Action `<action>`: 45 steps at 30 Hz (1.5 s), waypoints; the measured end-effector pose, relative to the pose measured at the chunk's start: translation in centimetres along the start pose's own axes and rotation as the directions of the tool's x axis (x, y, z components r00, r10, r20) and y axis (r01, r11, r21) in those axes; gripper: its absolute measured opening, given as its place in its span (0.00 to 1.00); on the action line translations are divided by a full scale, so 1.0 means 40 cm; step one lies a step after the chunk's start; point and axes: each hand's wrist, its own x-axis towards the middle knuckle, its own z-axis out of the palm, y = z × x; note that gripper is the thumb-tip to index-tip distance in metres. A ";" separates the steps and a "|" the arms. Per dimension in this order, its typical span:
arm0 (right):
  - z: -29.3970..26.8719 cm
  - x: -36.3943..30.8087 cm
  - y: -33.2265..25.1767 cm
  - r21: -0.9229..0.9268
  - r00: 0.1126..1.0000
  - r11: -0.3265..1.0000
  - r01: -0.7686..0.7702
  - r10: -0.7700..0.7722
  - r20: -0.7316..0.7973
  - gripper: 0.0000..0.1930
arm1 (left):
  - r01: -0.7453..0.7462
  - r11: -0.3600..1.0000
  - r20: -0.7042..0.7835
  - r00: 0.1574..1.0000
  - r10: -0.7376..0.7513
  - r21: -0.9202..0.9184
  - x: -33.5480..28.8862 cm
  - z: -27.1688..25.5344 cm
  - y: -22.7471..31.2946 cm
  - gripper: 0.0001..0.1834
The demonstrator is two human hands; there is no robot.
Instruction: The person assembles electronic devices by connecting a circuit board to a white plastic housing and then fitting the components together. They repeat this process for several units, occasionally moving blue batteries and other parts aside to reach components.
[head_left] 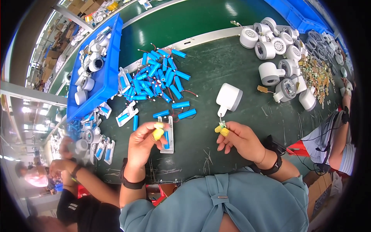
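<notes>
My left hand (140, 143), with yellow finger cots on thumb and forefinger, is closed in a pinch; what it may hold is too small to make out. Right beside its fingertips lies a white handle shell (171, 133) with a blue cylindrical battery (166, 140) in it, partly covered by the hand. My right hand (243, 140), also in yellow finger cots, pinches a small green circuit board (222, 125). Short wires seem to run from the board to a white round-headed housing (228, 96) with a grey rim, lying on the dark green table just beyond.
Loose wired blue batteries (154, 75) are heaped at centre-left, beside a blue bin (112, 58) of white housings. More white housings (270, 73), small circuit boards (315, 73) and grey rings (319, 44) lie at right. A co-worker's arm (89, 181) is close on the left; another person sits right.
</notes>
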 end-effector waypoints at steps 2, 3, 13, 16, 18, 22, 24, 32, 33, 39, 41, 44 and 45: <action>0.003 0.000 -0.001 -0.044 0.999 0.998 -0.034 0.034 -0.007 0.10 | 0.140 0.988 0.102 0.986 -0.133 -0.062 -0.013 0.022 -0.002 0.11; 0.005 0.000 -0.001 -0.085 0.998 0.994 -0.062 0.061 -0.010 0.10 | 0.164 0.985 0.117 0.981 -0.157 -0.050 -0.017 0.040 -0.003 0.11; 0.014 0.002 0.017 -0.092 0.997 0.995 -0.029 0.035 0.066 0.10 | 0.139 0.940 0.290 0.928 -0.234 0.312 -0.016 0.189 -0.010 0.11; 0.014 -0.002 0.014 -0.135 0.995 0.991 -0.027 0.039 0.091 0.10 | -0.130 0.921 0.353 0.935 -0.009 0.367 -0.006 0.215 -0.028 0.11; 0.016 -0.003 0.013 -0.166 0.995 0.986 -0.017 0.033 0.096 0.10 | -0.138 0.917 0.353 0.936 -0.004 0.374 -0.001 0.223 -0.025 0.11; 0.017 -0.002 0.009 -0.174 0.994 0.984 -0.031 0.048 0.095 0.10 | -0.115 0.921 0.333 0.943 -0.017 0.373 0.005 0.231 -0.023 0.11; 0.018 -0.001 0.009 -0.179 0.994 0.983 -0.032 0.050 0.097 0.10 | -0.106 0.922 0.328 0.945 -0.023 0.371 0.006 0.232 -0.021 0.10; 0.029 0.000 0.009 -0.223 0.997 0.975 0.002 0.016 0.080 0.10 | -0.114 0.924 0.307 0.952 -0.004 0.364 0.004 0.233 -0.033 0.10; 0.033 0.000 0.009 -0.224 0.997 0.975 0.001 0.017 0.079 0.10 | -0.128 0.918 0.303 0.953 0.009 0.376 0.004 0.232 -0.034 0.09; 0.077 0.002 0.044 -0.445 0.976 0.882 0.154 -0.207 -0.072 0.06 | -0.209 0.886 0.260 0.960 0.105 0.413 -0.011 0.247 -0.041 0.08; 0.085 0.002 0.054 -0.623 0.922 0.744 0.243 -0.376 -0.090 0.04 | -0.200 0.901 0.238 0.965 0.113 0.384 -0.017 0.252 -0.037 0.09; 0.093 0.001 0.062 -0.670 0.897 0.692 0.268 -0.434 -0.089 0.03 | -0.199 0.902 0.244 0.963 0.109 0.383 -0.024 0.255 -0.031 0.08; 0.094 0.001 0.064 -0.669 0.897 0.694 0.265 -0.432 -0.092 0.03 | -0.204 0.899 0.239 0.964 0.116 0.388 -0.026 0.257 -0.029 0.09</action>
